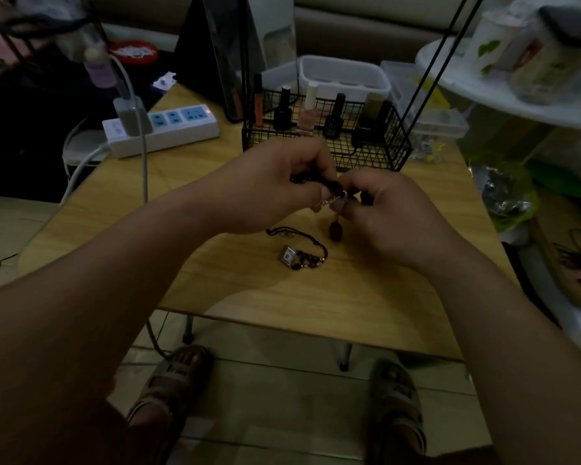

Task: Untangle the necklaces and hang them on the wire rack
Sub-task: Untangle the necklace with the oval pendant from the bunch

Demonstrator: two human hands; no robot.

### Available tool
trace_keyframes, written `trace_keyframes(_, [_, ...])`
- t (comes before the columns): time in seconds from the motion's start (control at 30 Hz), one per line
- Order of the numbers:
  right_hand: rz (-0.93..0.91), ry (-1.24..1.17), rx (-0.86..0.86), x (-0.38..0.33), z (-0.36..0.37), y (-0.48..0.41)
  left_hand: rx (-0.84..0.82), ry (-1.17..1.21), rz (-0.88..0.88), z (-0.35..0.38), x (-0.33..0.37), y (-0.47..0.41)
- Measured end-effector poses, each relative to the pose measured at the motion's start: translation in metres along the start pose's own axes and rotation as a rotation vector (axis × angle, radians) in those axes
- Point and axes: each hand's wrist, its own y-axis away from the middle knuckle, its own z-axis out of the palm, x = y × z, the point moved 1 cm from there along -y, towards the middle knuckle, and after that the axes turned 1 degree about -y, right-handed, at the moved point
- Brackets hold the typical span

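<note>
Pinching a tangle of necklaces (pixel 336 193) between them, the left hand (pixel 272 193) and right hand (pixel 389 209) hover over the middle of the table (pixel 366 297) (a red pendant (pixel 334 228) dangles below); another necklace (pixel 302 254) lies flat nearer the front edge, wire rack (pixel 366 156) at the far edge

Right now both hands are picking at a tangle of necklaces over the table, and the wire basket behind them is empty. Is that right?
Not quite. The head view shows small bottles standing in the wire basket. The rest holds: the left hand and right hand pinch the tangle of necklaces over the table.
</note>
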Motion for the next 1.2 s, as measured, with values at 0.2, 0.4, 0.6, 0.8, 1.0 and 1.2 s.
trace_keyframes(0.2, [0.046, -0.244, -0.234, -0.002, 0.005, 0.001, 0.082, 0.122, -0.062, -0.009, -0.001, -0.004])
trace_keyframes(0.4, [0.236, -0.775, -0.195, -0.005, 0.003, -0.001, 0.102, 0.107, -0.129, -0.013, -0.009, -0.005])
trace_keyframes(0.6, [0.447, -0.834, -0.257, -0.003, -0.002, 0.001, 0.168, 0.112, -0.208, -0.006, -0.008, -0.007])
trace_keyframes(0.8, [0.283, -0.599, -0.051, 0.001, -0.02, 0.004, 0.075, 0.102, -0.318, -0.01, -0.011, -0.008])
trace_keyframes(1.0, [0.226, -0.427, 0.153, 0.004, -0.03, 0.004, -0.183, 0.141, -0.361, -0.015, -0.013, -0.002])
trace_keyframes(1.2, [0.266, -0.386, 0.167, 0.005, -0.027, 0.003, -0.101, 0.033, -0.341, -0.009, -0.011, -0.002])
